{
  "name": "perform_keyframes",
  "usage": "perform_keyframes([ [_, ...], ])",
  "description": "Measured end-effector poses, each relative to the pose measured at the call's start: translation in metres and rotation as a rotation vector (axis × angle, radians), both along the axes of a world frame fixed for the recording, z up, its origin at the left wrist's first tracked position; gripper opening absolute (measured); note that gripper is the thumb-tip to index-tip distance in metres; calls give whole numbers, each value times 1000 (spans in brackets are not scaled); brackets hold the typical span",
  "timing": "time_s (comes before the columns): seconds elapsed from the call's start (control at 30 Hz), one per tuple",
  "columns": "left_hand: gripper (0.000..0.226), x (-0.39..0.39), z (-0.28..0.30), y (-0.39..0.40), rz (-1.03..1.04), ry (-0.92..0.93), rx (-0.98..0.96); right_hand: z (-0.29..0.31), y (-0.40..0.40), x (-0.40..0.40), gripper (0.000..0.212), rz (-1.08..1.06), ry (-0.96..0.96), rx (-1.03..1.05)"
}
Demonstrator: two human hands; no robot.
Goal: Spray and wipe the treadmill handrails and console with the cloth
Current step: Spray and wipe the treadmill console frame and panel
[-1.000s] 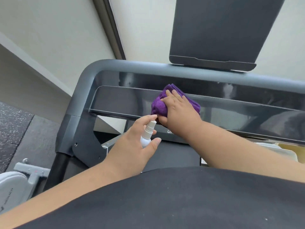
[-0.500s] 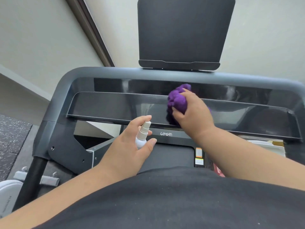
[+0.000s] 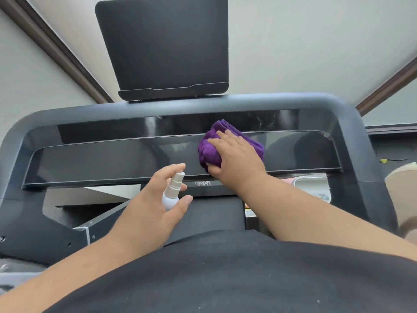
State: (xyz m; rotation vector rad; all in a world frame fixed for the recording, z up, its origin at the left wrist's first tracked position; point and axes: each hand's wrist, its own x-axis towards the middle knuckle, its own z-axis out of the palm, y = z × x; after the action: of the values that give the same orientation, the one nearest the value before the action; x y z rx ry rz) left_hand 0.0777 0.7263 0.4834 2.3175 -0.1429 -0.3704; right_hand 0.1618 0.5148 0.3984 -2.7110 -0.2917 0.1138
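A folded purple cloth (image 3: 213,146) lies against the glossy black console panel (image 3: 112,159) of the treadmill. My right hand (image 3: 237,159) covers it, fingers spread over the top and thumb tucked under its lower edge, pressing it to the panel right of centre. My left hand (image 3: 149,208) hovers below the panel and grips a small white spray bottle (image 3: 172,192), nozzle aimed up at the console. The grey handrail frame (image 3: 248,101) curves around the panel. A dark tablet holder (image 3: 164,46) rises above it.
The black treadmill belt (image 3: 209,211) runs below the console. Warning stickers (image 3: 249,212) sit at its right edge, with white and beige objects (image 3: 316,184) beyond the right upright. Pale walls with dark trim stand behind. My black shirt fills the bottom.
My right hand has slid the cloth to the right along the console panel and flattened over it. My left hand keeps the bottle in about the same spot. The view has shifted right.
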Motion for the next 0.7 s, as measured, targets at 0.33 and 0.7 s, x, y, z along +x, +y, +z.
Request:
perform_keyframes([
  [0.33,59,10,7,-62,-123,-3,6,3,-137,-26,57,-345,-28,11],
  [0.7,60,10,6,-75,-117,-20,8,-6,-95,-28,64,-183,-71,11],
])
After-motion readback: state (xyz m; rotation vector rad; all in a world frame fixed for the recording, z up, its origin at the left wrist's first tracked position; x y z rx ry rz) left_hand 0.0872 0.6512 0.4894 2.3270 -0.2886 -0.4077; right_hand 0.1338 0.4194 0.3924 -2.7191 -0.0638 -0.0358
